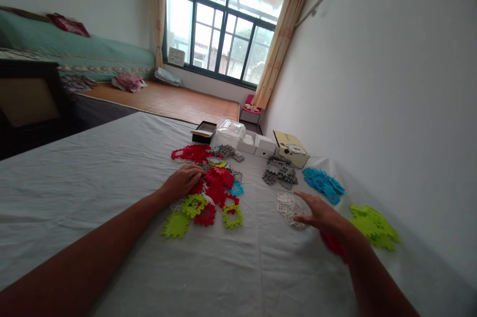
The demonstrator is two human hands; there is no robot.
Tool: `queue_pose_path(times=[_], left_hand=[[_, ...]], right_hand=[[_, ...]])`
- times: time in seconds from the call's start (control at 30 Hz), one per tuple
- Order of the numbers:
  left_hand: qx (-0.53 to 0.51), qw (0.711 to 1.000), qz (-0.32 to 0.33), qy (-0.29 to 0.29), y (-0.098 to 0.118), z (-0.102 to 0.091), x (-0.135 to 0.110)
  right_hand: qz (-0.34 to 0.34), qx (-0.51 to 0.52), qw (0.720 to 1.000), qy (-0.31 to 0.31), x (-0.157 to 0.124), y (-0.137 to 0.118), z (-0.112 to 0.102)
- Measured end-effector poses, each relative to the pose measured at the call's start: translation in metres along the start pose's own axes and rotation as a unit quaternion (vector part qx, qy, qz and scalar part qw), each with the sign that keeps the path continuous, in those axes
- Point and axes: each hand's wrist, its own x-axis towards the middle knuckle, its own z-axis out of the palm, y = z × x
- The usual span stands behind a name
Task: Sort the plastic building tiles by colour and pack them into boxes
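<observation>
My left hand [184, 179] rests at the left side of a mixed pile, its fingers stretched over red interlocking plastic pieces [219, 178]. Lime green pieces [176, 225] with notched edges lie in front of that pile, some of them square frames. My right hand [318, 212] hovers with thumb and fingers apart beside a heap of white lattice-like pieces [288, 207]; nothing shows between them. Under the right forearm, a red heap [333, 245] is partly hidden. Grey pieces [280, 173], blue pieces [323, 184] and a lime green heap [373, 226] lie grouped around this hand.
A pale cloth [122, 158] covers the table. Along the back stand a black open box [203, 133], a clear plastic container [230, 133], white boxes [266, 146] and a yellow cartoon box [291, 149]. A white wall [391, 83] borders the right side.
</observation>
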Motion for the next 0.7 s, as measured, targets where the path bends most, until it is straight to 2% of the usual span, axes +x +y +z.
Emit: queue_pose_path(times=[0.07,0.17,0.47,0.57,0.63,0.7], left_hand=[[-0.001,1.0,0.003,-0.002,0.0,0.0,-0.001],[-0.004,1.0,0.007,-0.007,0.001,0.0,0.0],[-0.022,1.0,0.007,-0.004,0.005,0.0,-0.001],[-0.027,1.0,0.003,0.002,0.004,0.002,-0.002],[-0.027,1.0,0.001,0.003,0.004,0.003,-0.002],[-0.025,1.0,0.001,0.003,0.004,0.003,-0.003]], right_hand=[[0.021,0.001,0.998,-0.06,0.004,0.006,0.004],[0.045,0.011,0.994,-0.101,0.007,0.012,0.009],[-0.028,0.039,0.995,-0.092,0.015,-0.007,0.009],[-0.036,0.005,0.998,-0.043,0.021,-0.032,0.007],[-0.077,0.009,0.997,-0.006,0.028,-0.064,0.01],[-0.142,0.041,0.989,0.0,0.038,-0.103,0.02]])
